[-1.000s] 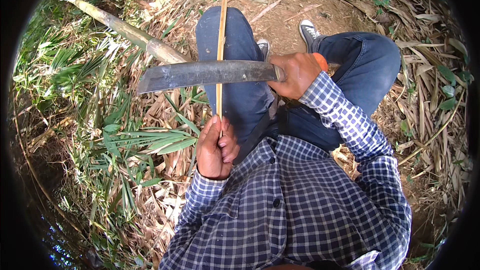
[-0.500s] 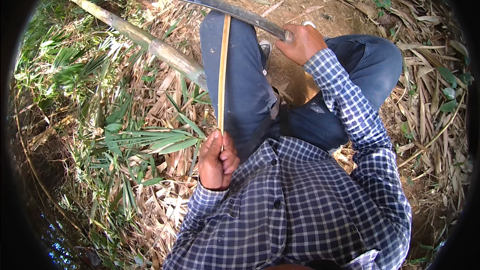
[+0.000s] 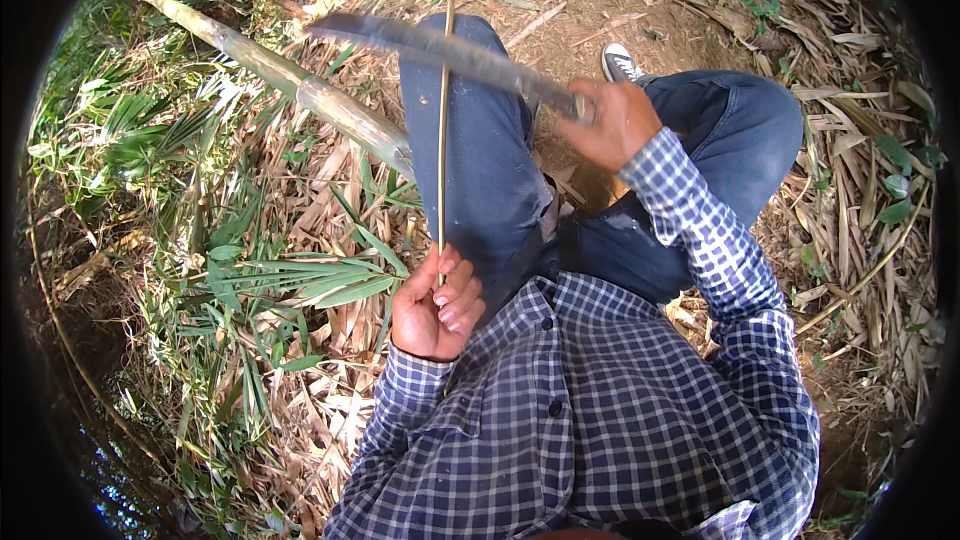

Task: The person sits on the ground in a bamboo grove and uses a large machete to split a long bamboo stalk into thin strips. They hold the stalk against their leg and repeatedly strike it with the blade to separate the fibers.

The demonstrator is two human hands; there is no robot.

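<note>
Strip [image 3: 443,160], thin and probably light, springy and easily split, lies along our left leg [image 3: 490,165]; our left hand [image 3: 435,305] pinches its near end, the sensible hold, while our right hand [image 3: 612,125] clasps a blurred machete [image 3: 500,72].

The upper body is covered by a navy-and-white checked, long-sleeved cloth shirt [image 3: 650,430] with dark round buttons [image 3: 555,408]. Dark blue denim trousers [image 3: 745,130] show pale specks on the left leg. Visible footwear: one dark, white-laced shoe [image 3: 622,63].
</note>
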